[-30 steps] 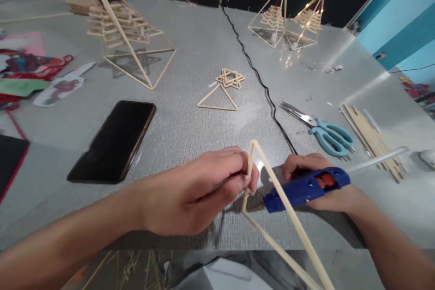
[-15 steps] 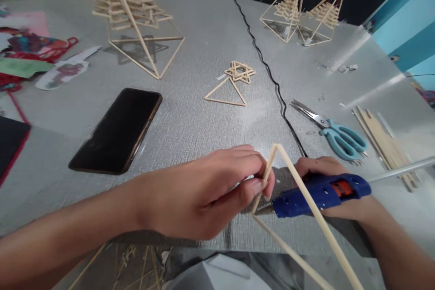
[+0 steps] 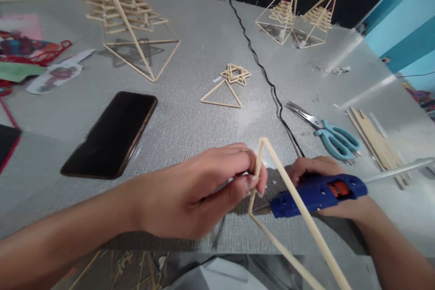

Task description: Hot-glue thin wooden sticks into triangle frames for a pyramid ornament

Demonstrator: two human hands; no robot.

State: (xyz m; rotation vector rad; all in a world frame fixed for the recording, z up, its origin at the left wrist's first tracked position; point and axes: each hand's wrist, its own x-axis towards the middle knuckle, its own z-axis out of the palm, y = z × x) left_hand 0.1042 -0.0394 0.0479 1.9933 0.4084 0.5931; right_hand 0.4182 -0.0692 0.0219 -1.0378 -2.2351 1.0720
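Left forearm (image 3: 78,224) extends from the lower left, wrist nearly straight | Left hand (image 3: 200,195), back upward, pinches between thumb (image 3: 243,188) and bent fingers (image 3: 261,185) | Right forearm (image 3: 396,235) angles in from the lower right | Right hand (image 3: 343,207), partly hidden, curls in a grip, apart from the left

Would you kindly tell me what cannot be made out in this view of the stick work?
Head view:
- Most fingers of the right hand: hidden behind the blue glue gun.
- Lower ends of the held stick frame: cut off by the bottom edge.
- Whether the nozzle touches the frame's corner: too small and blurred.
- Top of the large pyramid: cut off by the top edge.
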